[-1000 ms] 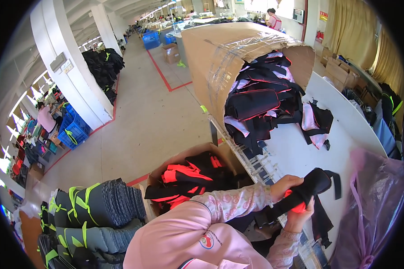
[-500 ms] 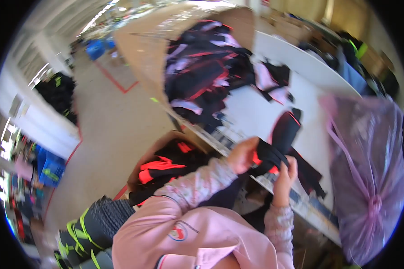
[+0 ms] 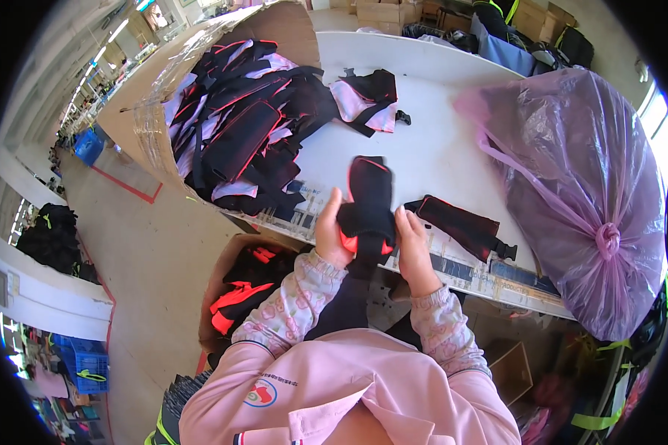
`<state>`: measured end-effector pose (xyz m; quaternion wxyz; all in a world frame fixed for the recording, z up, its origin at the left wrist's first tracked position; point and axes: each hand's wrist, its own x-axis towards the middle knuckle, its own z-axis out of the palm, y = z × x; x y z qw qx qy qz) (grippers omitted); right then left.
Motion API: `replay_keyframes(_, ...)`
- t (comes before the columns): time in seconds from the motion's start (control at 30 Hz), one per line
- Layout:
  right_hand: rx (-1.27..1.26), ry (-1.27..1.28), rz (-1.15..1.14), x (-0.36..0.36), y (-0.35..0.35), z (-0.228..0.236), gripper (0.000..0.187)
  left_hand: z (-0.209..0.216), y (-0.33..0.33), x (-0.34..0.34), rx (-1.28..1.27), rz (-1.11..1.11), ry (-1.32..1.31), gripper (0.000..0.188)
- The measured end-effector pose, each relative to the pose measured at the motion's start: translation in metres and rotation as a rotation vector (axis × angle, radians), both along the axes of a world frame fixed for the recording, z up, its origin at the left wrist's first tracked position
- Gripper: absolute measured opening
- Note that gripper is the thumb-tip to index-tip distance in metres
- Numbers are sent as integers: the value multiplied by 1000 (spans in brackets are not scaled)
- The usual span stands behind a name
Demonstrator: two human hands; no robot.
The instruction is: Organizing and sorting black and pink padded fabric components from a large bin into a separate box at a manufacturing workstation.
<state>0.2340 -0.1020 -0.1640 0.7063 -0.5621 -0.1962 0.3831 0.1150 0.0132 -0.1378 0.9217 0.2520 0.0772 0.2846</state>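
A black padded fabric strap (image 3: 369,200) with red edging is upright between my hands, over the near edge of the white table. Its lower part is folded over, showing bright red lining. My left hand (image 3: 332,231) grips its left side, thumb pointing up. Closed against the right side is my right hand (image 3: 414,248). A dark band hangs below the fold, in front of my pink top. Right of my right hand, a similar black strap (image 3: 460,225) with a plastic buckle lies flat on the white table (image 3: 430,163).
A tipped cardboard box (image 3: 137,126) at the left spills a pile of black, pink-backed pieces (image 3: 241,133). Another piece (image 3: 367,100) lies behind. A tied purple plastic bag (image 3: 571,185) bulges at the right. Below the table edge, an open carton (image 3: 219,289) holds red-and-black pieces.
My view has turned, shifting the table and pile leftward. The strap, bent and pinched between my fingers before, now stands straighter with a hand along each side.
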Motion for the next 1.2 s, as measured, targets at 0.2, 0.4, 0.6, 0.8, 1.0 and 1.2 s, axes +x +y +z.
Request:
replay_keyframes(0.2, 215, 109, 40, -57, 2, 7, 51, -9, 6, 17, 751, 742, 390, 28)
replay_keyframes(0.4, 136, -586, -119, -51, -5, 4, 49, -26, 34, -9, 1260, 25, 664, 38)
replay_keyframes(0.6, 51, -888, 91, -50, -14, 28, 59, -35, 2, -25, 264, -166, 314, 38)
replay_keyframes(0.8, -159, -1049, 211, -61, 12, 8, 54, -22, 25, -41, 919, 377, 675, 14)
replay_keyframes(1.0, -106, -979, 707, -131, 2, 9, 23, -104, 133, -184, 984, 997, 1182, 24)
replay_keyframes(1.2, 83, -1009, 1000, -179, -14, 18, 16, -200, 146, -417, 787, 1155, 1836, 28)
